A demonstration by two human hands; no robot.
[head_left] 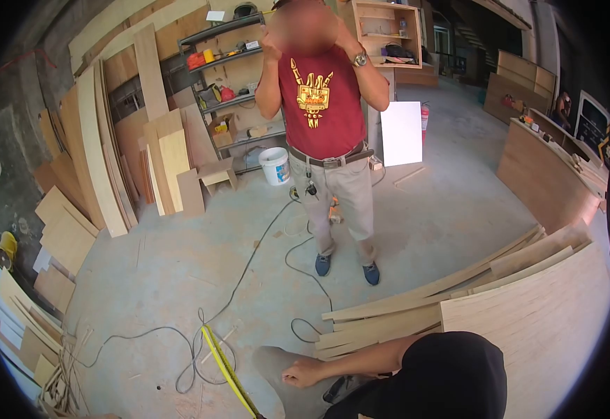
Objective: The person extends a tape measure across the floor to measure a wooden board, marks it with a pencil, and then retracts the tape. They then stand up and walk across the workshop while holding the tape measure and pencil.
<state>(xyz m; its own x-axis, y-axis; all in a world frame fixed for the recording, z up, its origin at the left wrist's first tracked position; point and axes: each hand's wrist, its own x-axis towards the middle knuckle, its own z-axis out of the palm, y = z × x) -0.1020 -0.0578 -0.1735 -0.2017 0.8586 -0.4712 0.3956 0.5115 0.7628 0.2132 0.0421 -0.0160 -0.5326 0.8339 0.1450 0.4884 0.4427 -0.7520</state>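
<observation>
In the head view, the person's right hand (303, 373) lies at 6 o'clock, on the knee of a grey trouser leg (277, 397). Its fingers are curled in toward the palm in a loose fist; whether anything is pinched inside, I cannot tell. The forearm runs in from 5 o'clock, out of a black sleeve (455, 373). The left hand is out of view, so I cannot tell its state.

Nearest to the right hand, at 7 o'clock, a yellow strip (226, 368) slants across the floor (144, 279), its lower end by the bottom edge. A dark cable (249, 262) loops around its upper end and runs up toward 12 o'clock. At 4 o'clock, long wooden boards (388, 321) lie beside a broad, pale wooden sheet (528, 314).

At 12 o'clock, another person (326, 105) in a red shirt stands facing the camera, both hands raised to the head. A white bucket (275, 167) stands at 11 o'clock, near a metal shelf (222, 105) holding small items. More boards (99, 150) lean at 10 o'clock, and a white panel (402, 134) stands upright at 1 o'clock.
</observation>
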